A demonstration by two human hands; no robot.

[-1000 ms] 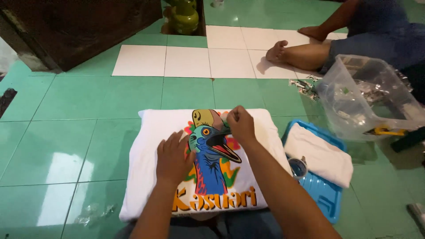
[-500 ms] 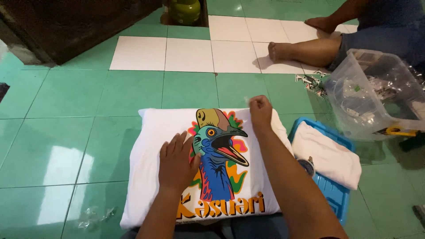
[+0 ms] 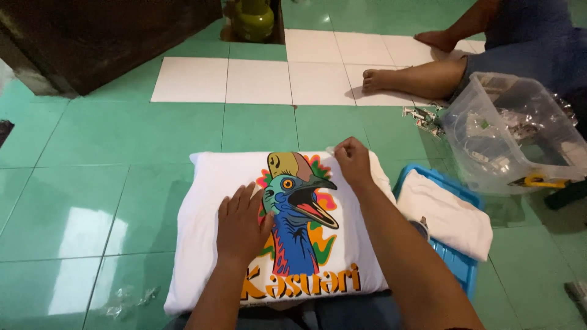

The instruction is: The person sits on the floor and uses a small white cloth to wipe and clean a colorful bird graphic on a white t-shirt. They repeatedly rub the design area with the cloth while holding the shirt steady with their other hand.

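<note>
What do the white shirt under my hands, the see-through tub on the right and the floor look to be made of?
White shirt: soft knit fabric, probably cotton; matte, slightly puffy, with a colourful bird print.
See-through tub: clear thin plastic; glossy, contents visible through the wall.
Floor: glazed ceramic tile, likely; grid joints and bright window reflections.

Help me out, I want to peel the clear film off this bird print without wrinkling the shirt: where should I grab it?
Likely at the film corner already lifted near the print's top edge, pinched by the right hand. Pull from the far side back toward you, low over the white shirt, while the left hand presses flat beside the bird print.
</note>
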